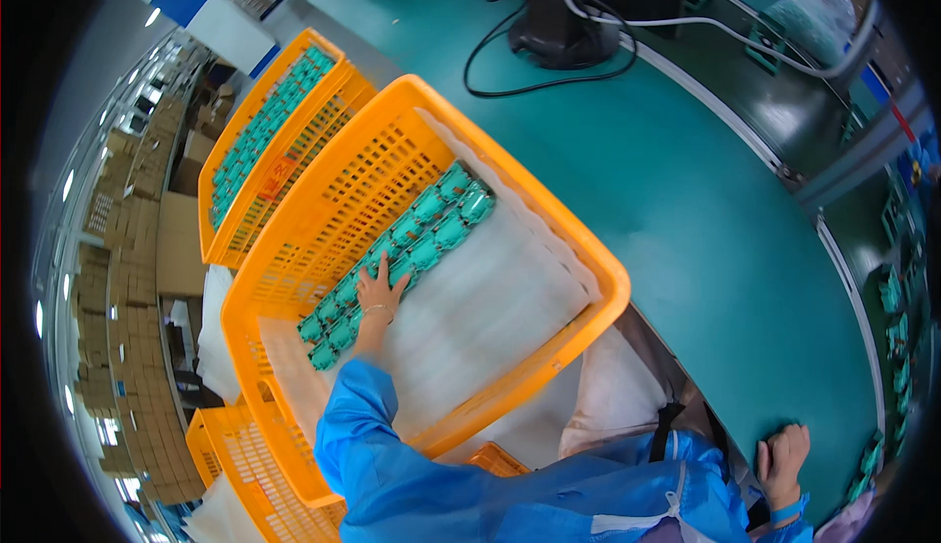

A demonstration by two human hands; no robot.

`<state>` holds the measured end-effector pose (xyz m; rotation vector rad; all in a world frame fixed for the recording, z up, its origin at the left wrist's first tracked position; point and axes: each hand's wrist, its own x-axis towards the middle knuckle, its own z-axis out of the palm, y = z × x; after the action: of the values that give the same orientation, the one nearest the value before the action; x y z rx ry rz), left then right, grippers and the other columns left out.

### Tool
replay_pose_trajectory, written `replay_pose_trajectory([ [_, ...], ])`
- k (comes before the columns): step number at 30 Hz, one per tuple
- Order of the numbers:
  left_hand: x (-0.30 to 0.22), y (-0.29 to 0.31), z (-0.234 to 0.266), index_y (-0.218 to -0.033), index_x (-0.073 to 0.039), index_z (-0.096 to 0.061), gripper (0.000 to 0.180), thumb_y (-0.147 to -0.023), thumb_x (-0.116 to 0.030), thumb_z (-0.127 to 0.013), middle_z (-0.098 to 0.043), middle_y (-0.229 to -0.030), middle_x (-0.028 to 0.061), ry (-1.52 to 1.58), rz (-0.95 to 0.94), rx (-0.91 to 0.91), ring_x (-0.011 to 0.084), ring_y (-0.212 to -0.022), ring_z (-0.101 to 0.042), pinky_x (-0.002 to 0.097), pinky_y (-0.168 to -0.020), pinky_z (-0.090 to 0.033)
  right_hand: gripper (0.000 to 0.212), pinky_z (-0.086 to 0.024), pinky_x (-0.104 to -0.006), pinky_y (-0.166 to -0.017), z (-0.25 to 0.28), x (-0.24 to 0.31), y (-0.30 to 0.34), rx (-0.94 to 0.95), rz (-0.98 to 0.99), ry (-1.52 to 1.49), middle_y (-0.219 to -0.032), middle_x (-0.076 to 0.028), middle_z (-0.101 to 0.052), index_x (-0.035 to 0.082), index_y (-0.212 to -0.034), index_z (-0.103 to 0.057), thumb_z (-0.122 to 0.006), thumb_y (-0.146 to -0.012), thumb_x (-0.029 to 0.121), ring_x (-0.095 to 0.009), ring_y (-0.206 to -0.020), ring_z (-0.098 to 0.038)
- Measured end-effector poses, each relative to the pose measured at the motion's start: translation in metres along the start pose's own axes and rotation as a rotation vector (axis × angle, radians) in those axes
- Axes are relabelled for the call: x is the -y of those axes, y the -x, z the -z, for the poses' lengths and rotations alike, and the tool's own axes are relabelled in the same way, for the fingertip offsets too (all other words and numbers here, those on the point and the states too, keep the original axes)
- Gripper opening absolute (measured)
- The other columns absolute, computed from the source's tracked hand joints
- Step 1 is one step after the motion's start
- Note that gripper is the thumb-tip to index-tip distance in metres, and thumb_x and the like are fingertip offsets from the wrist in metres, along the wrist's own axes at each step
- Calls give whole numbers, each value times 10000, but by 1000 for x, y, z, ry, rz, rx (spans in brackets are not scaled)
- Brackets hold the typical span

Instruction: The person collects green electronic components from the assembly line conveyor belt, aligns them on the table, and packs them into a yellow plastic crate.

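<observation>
My left hand (380, 295) reaches into a large orange plastic basket (606, 293), its fingers spread over rows of small teal-green parts. These green parts (453, 231) lie in two close rows along one side of the basket, on a white sheet (470, 318) that covers its bottom. The hand touches the rows near their middle, without closing around any part. At the lower right, my right hand (784, 460) rests on the green bench top (725, 278), fingers curled in, with nothing visible in them. Both arms wear blue sleeves.
Behind the basket stands another orange basket (343, 77) filled with similar green parts. A further orange basket (257, 474) sits low at the left. A black stand (564, 33) with loose cables is on the bench's far side. Stacked cardboard boxes (137, 347) line the left.
</observation>
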<state>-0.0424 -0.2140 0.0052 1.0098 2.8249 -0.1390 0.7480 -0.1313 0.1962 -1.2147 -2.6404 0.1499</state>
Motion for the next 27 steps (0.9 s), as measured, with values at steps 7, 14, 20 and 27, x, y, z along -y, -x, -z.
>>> replay_pose_trajectory([
  [7, -25, -3, 34, -1637, -361, -276, 864, -917, -724, -588, -265, -1633, 230, -224, 118, 90, 451, -1465, -317, 667, -1115, -336, 260, -356, -434, -667, 2, -1, -5, -32, 13, -40, -744, -107, -469, 84, -771, -515, -766, -757, 148, -316, -682, -471],
  [14, -120, -5, 64, -1563, -118, -400, 838, -873, -407, -778, -406, -1554, 179, -173, -370, -209, 378, -1441, -391, 555, -1194, -302, 247, -369, -423, -674, 4, 2, -7, -46, -13, -58, -716, -89, -478, 82, -758, -551, -781, -759, 172, -295, -672, -489],
  [20, -204, -44, 28, -1479, -68, -495, 714, -849, -264, -770, -494, -1518, 158, -226, -756, -381, 321, -1454, -406, 560, -1212, -285, 249, -391, -400, -685, 5, 5, -17, -70, 39, -57, -740, -68, -513, 114, -768, -575, -793, -806, 228, -267, -702, -532],
  [27, -208, -70, 40, -1455, -108, -552, 484, -989, -228, -600, -488, -1558, 128, -189, -780, -80, 347, -1447, -420, 664, -1212, -204, 278, -397, -358, -666, 4, 7, -36, -100, -13, 2, -753, -36, -503, 136, -802, -539, -708, -935, 313, -209, -704, -552],
])
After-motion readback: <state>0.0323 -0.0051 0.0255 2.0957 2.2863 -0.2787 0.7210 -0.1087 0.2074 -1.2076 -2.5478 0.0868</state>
